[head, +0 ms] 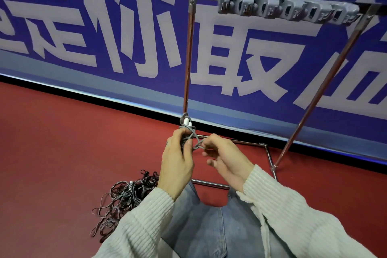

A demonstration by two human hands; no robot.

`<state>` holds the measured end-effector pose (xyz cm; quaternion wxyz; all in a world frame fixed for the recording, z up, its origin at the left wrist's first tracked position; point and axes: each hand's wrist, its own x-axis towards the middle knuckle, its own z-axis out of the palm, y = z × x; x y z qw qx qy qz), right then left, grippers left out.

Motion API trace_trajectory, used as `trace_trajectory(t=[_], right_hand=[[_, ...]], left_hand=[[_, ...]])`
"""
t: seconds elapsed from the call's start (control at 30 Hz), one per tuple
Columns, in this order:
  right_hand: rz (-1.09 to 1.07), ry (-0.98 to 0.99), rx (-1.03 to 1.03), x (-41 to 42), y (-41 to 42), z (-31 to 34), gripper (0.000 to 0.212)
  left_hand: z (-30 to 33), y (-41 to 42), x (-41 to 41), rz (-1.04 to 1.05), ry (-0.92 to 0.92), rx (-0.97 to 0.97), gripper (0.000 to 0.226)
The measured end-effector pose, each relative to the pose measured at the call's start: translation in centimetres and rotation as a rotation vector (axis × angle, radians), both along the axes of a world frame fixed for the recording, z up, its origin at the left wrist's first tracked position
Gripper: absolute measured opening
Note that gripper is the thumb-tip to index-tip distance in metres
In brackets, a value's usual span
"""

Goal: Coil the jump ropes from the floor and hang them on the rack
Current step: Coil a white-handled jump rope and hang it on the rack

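Now the left hand point(177, 159) clamps the coiled gray rope point(187, 126) steady while the right hand's point(227, 156) fingers pinch its loose end, seemingly to tie it before the rack point(188, 52).

A blue banner point(146, 27) with large white characters stands behind the red floor point(62, 142).

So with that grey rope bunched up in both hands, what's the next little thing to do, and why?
Probably pull the loose end snug. The left hand grips the coiled grey jump rope, white handles poking out on top, while the right hand pinches a strand crossing the bundle, so the wrap looks unfinished. The rack's grey hook strip hangs empty above, and a tangled rope pile waits on the floor.
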<state>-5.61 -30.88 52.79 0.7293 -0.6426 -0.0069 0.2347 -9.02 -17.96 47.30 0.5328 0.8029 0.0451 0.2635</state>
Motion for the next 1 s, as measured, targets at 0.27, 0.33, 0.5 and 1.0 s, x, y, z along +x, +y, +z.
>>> trace_trajectory(t=[0.27,0.33,0.5,1.0], right_hand=[[-0.002,0.146,0.101,0.0,-1.7,-0.5,0.023],[0.063,0.086,0.081,-0.2,-1.8,-1.0,0.025],[0.040,-0.165,0.041,0.1,-1.2,0.0,0.019],[-0.139,-0.325,-0.017,1.8,-1.6,-0.5,0.033]], left_hand=[[-1.5,1.7,-1.3,-0.052,0.074,-0.408,0.016],[-1.6,2.3,-1.3,-0.053,0.099,-0.456,0.017],[-0.6,0.9,-1.8,-0.121,0.074,-0.401,0.023],[3.5,-1.1,2.7,-0.321,0.186,-1.004,0.041]])
